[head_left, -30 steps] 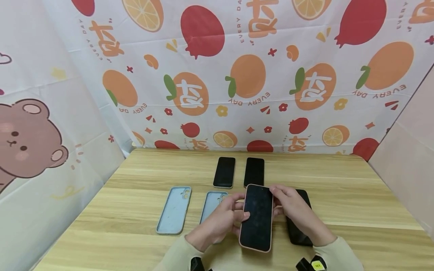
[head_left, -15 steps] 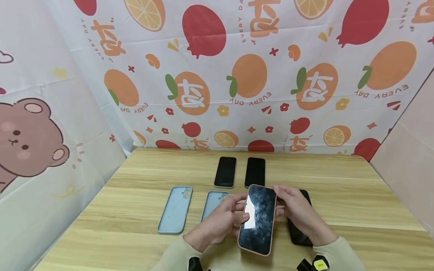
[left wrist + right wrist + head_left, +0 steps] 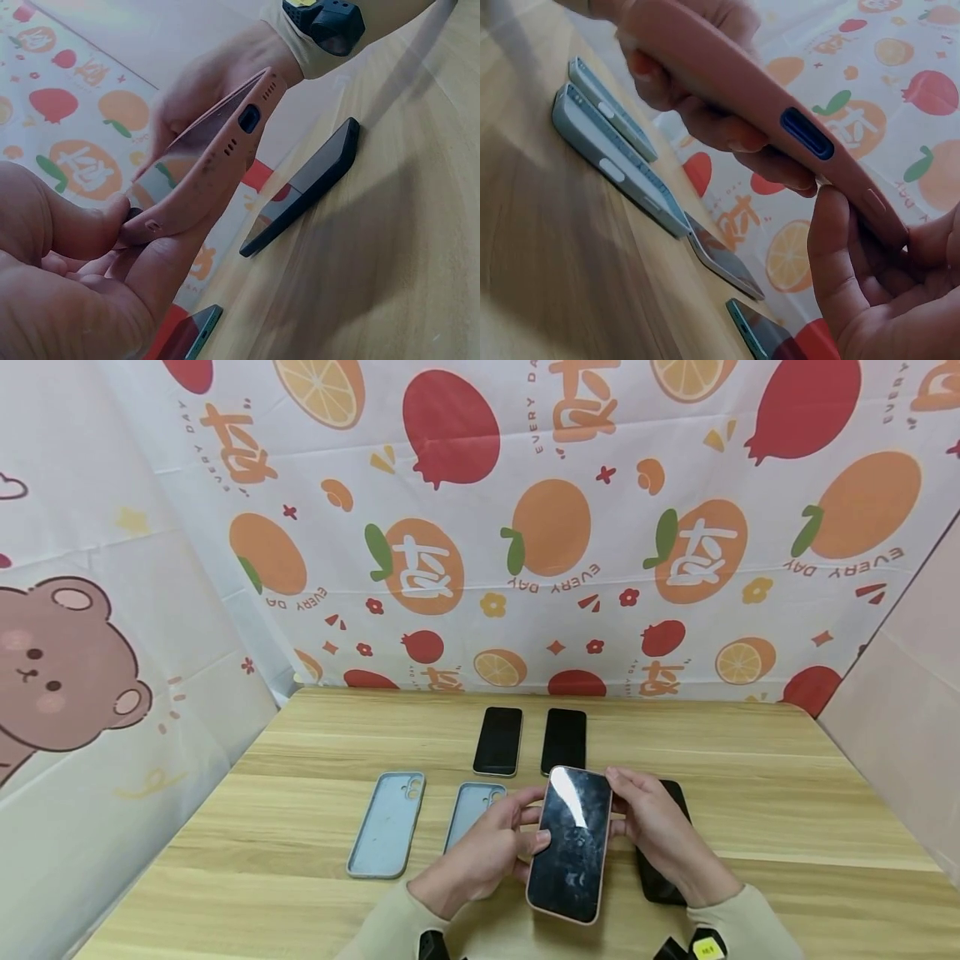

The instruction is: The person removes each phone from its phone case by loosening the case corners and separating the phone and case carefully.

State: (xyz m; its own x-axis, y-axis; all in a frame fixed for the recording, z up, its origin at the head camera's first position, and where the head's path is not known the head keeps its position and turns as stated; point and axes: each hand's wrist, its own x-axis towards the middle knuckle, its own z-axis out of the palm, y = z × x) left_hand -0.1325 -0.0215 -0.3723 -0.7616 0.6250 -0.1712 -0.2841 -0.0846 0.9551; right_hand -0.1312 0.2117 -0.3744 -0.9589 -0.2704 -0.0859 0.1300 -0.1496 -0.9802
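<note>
Both hands hold a phone in a pink case [image 3: 570,860], screen up, over the front middle of the table. My left hand [image 3: 491,843] grips its left side, with the thumb on the screen's edge and fingers underneath. At the top right corner, my right hand [image 3: 656,827] pinches the case between thumb and fingers. The left wrist view shows the pink case's bottom end [image 3: 202,169] with its port opening. In the right wrist view, the pink case's side [image 3: 727,82] has a long cutout with blue showing through. The screen carries smudges and a bright reflection.
Two light blue phone cases [image 3: 386,825] [image 3: 468,810] lie left of the hands, the nearer one partly behind the left hand. Two phones [image 3: 498,742] [image 3: 564,739] lie at the back. A black phone [image 3: 660,877] lies under the right forearm. Patterned cloth [image 3: 480,527] hangs behind the table [image 3: 262,827].
The phone in the pink case has tilted slightly, and a bright reflection has appeared and moved up its screen. The right hand has shifted slightly right with the case corner. Both hands keep their hold.
</note>
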